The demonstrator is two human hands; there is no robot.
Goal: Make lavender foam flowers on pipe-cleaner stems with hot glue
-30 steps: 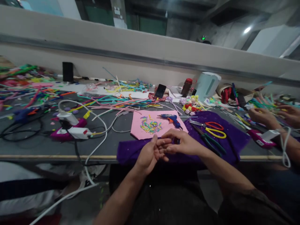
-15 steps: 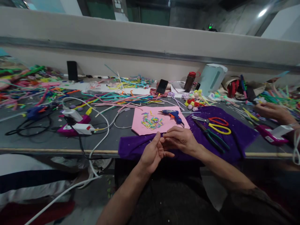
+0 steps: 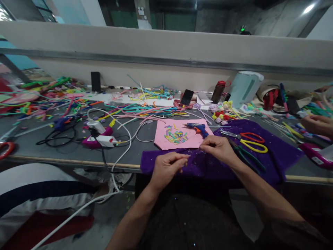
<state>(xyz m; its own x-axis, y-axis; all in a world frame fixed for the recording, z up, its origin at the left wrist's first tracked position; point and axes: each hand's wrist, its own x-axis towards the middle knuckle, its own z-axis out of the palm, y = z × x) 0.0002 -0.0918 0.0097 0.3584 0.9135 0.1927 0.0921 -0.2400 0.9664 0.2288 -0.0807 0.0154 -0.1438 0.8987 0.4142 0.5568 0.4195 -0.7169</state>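
Note:
My left hand hovers over the front of the purple cloth, thumb and fingertips pressed together. Whatever may be in that pinch is too small to make out. Apart from it, my right hand is also closed in a pinch near the pink sheet's lower right corner, its contents hidden. On the pink sheet lie many short coloured pieces and a blue glue gun. Beyond my right hand, scissors with red and yellow handles and dark green-handled pliers rest on the cloth.
Bundles of pipe cleaners spread across the back. Power strips with a white cable sit left. A phone, a brown bottle and a pale blue jug stand behind. Another person's hand is at far right.
My hands were together with fingertips meeting; now they are apart, the right one up and to the right. The whole view has shifted, so the table appears further right.

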